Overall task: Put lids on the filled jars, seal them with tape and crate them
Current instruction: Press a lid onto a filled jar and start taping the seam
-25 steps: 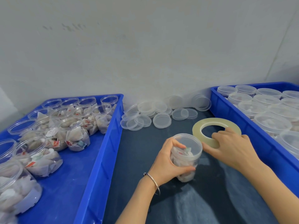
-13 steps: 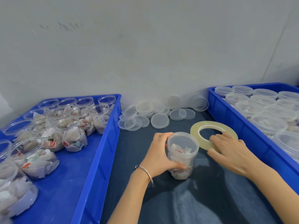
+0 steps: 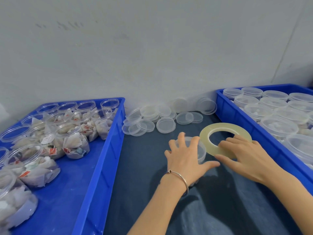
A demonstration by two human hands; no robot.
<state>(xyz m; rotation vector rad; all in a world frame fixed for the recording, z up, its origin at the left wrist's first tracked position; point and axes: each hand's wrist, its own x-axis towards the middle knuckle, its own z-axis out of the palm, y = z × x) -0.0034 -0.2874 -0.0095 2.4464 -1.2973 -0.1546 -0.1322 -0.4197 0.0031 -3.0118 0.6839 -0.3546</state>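
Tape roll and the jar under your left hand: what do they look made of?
Tape roll: glossy, translucent yellowish film, probably clear plastic packing tape wound thin. Jar: clear, smooth plastic by its look; the hand and tabletop show through its wall and lid.

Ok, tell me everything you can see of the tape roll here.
The tape roll is a wide, flat ring, pale yellowish and translucent, with a large round hole. It lies on the dark cloth between the two blue crates, beside the lidded jar. The right hand grips its near edge, fingers reaching into the hole.
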